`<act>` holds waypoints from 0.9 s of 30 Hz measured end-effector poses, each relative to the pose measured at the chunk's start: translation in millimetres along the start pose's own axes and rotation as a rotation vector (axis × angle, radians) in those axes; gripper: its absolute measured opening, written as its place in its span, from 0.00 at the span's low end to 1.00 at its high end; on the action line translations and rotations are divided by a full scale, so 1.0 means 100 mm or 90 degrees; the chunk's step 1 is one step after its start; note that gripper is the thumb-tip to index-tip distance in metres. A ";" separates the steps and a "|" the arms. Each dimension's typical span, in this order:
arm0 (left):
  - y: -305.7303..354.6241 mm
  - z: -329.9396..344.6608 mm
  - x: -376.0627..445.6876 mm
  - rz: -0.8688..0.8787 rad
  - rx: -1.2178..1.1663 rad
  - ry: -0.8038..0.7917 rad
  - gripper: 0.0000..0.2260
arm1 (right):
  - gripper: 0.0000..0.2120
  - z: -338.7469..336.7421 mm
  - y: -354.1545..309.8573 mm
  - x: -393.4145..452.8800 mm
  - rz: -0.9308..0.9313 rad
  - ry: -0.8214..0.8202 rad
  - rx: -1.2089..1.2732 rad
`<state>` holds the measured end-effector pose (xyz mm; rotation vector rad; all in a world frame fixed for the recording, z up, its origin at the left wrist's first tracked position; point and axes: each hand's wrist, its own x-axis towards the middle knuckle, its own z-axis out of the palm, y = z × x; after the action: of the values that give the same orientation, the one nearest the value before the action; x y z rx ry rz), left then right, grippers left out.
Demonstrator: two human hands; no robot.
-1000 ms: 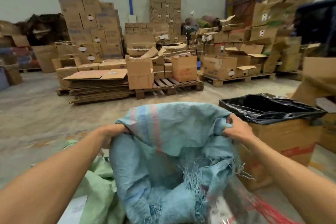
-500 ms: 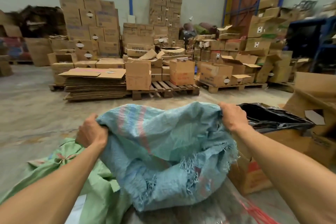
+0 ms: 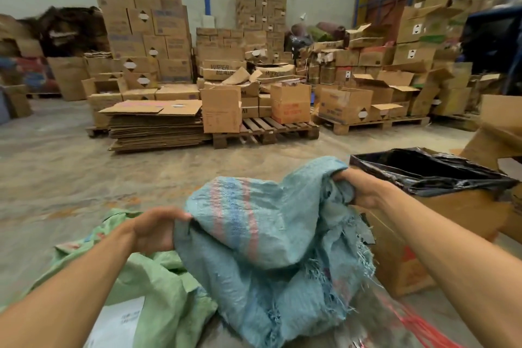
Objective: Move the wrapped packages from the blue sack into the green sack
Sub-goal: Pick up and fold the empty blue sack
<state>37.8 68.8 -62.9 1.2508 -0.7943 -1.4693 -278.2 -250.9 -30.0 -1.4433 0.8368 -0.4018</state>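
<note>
The blue woven sack (image 3: 260, 237), striped pink and darker blue with a frayed edge, hangs slack in front of me. My left hand (image 3: 154, 230) grips its left edge low down. My right hand (image 3: 358, 188) clutches bunched fabric at its upper right corner. The green sack (image 3: 158, 285) lies crumpled beneath and to the left, with a white wrapped package (image 3: 118, 322) showing at its opening. What the blue sack holds is hidden.
A cardboard box lined with a black bag (image 3: 423, 169) stands at my right. Red netting (image 3: 421, 328) lies at the bottom right. Pallets with stacked cartons (image 3: 220, 113) and flattened cardboard (image 3: 155, 127) fill the far side of the concrete floor.
My left hand has dropped lower with the sack's left edge. My right hand has bunched the right corner, and the sack sags more than before.
</note>
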 end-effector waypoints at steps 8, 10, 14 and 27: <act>0.19 -0.14 0.10 0.085 0.236 0.208 0.34 | 0.18 -0.20 -0.02 -0.16 -0.027 -0.130 -0.114; 0.15 -0.19 0.15 0.131 0.449 0.420 0.31 | 0.09 -0.23 0.02 -0.16 0.004 0.031 -0.451; 0.15 -0.06 0.16 0.184 0.579 0.975 0.03 | 0.07 -0.25 0.20 -0.13 -0.061 0.463 -0.653; 0.09 -0.33 0.17 0.120 0.221 0.307 0.22 | 0.18 -0.09 0.00 0.00 0.013 0.079 0.128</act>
<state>73.1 54.0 -68.2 1.6573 -0.8262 -0.8464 -284.6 -256.8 -29.0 -1.2328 0.8838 -0.5496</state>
